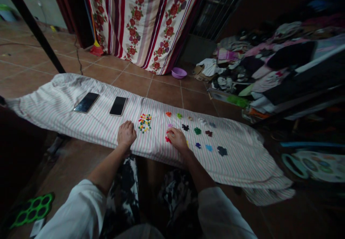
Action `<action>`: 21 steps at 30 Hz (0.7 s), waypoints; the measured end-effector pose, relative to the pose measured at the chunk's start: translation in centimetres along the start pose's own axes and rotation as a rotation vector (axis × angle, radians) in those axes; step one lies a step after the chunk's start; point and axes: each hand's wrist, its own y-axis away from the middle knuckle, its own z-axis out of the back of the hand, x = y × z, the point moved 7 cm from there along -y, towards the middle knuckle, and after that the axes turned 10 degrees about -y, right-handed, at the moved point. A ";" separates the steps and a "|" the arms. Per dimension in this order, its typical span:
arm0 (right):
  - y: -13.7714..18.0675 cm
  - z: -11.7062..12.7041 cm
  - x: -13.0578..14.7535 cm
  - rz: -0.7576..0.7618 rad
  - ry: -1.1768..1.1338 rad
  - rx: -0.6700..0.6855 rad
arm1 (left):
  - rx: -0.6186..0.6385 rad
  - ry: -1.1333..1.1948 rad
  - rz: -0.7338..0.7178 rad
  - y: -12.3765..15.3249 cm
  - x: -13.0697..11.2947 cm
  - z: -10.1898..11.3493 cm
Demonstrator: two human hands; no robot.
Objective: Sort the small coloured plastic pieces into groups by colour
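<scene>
Small coloured pieces lie on the striped cloth [81, 124]: one mixed heap [145, 122], and beyond it single-colour clusters set apart, which I judge keeps the colours from mingling. Two phones [86, 102] lie well to the left. My left grip [126, 134] rests beside the mixed heap, fingers curled in, nothing seen in it. My right grip [177, 138] touches down at the red cluster [167, 139]; I cannot tell whether it is pinching a piece.

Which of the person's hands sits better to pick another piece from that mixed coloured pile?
Probably the left hand: it rests on the striped cloth right beside the mixed pile. The right hand is farther off, at the red pieces.
</scene>
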 end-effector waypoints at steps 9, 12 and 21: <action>2.1 -1.0 -0.3 0.069 0.058 0.042 | 0.009 0.009 0.000 0.0 0.0 0.0; 2.4 -1.1 -0.7 0.058 0.055 0.023 | 0.011 0.009 0.003 0.0 0.0 -0.1; 2.3 -1.2 -1.4 0.043 0.054 -0.015 | 0.014 0.013 0.009 0.0 -0.1 0.1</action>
